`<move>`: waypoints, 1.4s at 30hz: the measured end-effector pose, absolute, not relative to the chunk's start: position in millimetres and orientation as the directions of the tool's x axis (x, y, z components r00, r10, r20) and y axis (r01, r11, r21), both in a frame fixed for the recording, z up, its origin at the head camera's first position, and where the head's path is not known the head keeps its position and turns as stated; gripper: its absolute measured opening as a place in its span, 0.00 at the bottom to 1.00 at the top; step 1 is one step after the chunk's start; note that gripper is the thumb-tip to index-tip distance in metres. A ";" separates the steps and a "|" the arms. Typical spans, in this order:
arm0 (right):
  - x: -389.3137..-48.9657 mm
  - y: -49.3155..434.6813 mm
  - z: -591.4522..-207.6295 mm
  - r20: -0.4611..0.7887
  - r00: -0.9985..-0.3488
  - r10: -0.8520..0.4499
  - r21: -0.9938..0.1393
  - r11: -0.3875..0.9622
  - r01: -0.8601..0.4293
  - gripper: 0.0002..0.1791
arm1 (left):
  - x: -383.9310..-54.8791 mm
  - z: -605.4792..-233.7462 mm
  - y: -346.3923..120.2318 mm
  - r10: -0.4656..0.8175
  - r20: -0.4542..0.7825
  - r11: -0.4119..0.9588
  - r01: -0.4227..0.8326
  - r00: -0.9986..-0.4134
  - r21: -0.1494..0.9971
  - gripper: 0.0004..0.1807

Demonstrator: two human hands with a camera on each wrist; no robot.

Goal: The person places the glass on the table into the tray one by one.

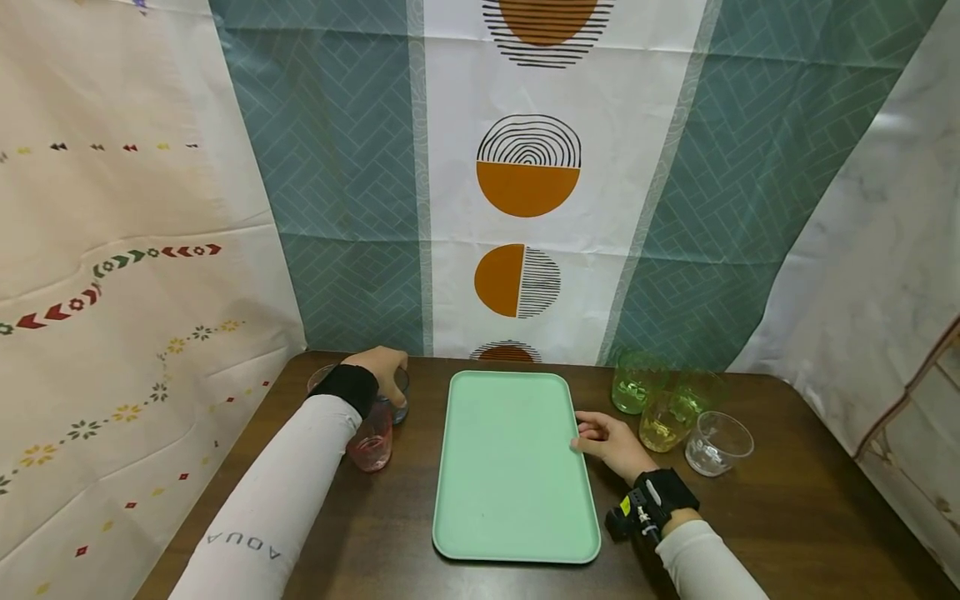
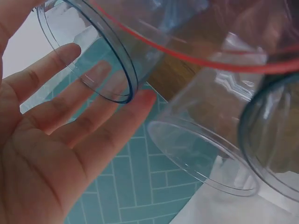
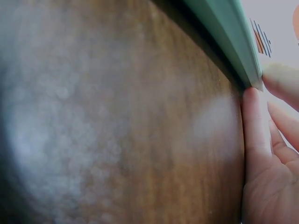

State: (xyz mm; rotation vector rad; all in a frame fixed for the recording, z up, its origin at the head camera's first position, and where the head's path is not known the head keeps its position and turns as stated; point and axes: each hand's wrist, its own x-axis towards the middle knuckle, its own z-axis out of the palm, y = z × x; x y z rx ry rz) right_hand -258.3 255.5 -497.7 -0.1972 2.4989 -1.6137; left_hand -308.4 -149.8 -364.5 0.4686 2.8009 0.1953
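In the head view my left hand point(image 1: 381, 371) reaches over a blue-tinted glass point(image 1: 401, 396) at the table's back left. The left wrist view shows its fingers mostly straight, spread around the blue-rimmed glass point(image 2: 110, 51); a fingertip lies against the rim. A pink-red glass point(image 1: 371, 442) stands nearer, partly behind the forearm, and a clear glass point(image 1: 318, 379) stands left of the wrist. With thumb and finger at the rim, my right hand point(image 1: 617, 446) pinches the right edge of a light green tray point(image 1: 517, 467), which lies flat on the table.
On the right stand two green glasses point(image 1: 636, 387), one behind a yellow glass point(image 1: 663, 425), and a clear glass point(image 1: 716, 450). The brown table point(image 1: 390, 542) ends at a hanging patterned cloth point(image 1: 352, 275) behind. Another cloth point(image 1: 150, 375) hangs at the left.
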 end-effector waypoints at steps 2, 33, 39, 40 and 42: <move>-258.2 254.9 -497.4 -0.064 -0.978 -0.200 -0.913 0.407 -0.024 0.33 | -307.0 -362.5 -146.9 0.343 -0.266 0.935 0.302 -0.901 0.184 0.32; -256.0 254.1 -496.2 -0.033 -0.979 -0.203 -0.914 0.403 -0.053 0.32 | -326.4 -368.4 -112.9 0.446 -0.165 0.888 0.412 -0.880 0.205 0.32; -258.2 254.4 -498.5 -0.032 -0.979 -0.200 -0.908 0.415 -0.055 0.32 | -328.0 -365.7 -101.2 0.461 -0.154 0.882 0.432 -0.874 0.186 0.32; -258.5 254.2 -499.1 -0.034 -0.981 -0.193 -0.908 0.416 -0.050 0.32 | -328.8 -366.4 -99.6 0.467 -0.148 0.879 0.440 -0.872 0.180 0.33; -258.8 253.8 -500.5 -0.046 -0.982 -0.186 -0.906 0.422 -0.038 0.32 | -329.7 -367.9 -96.7 0.476 -0.140 0.875 0.453 -0.868 0.168 0.33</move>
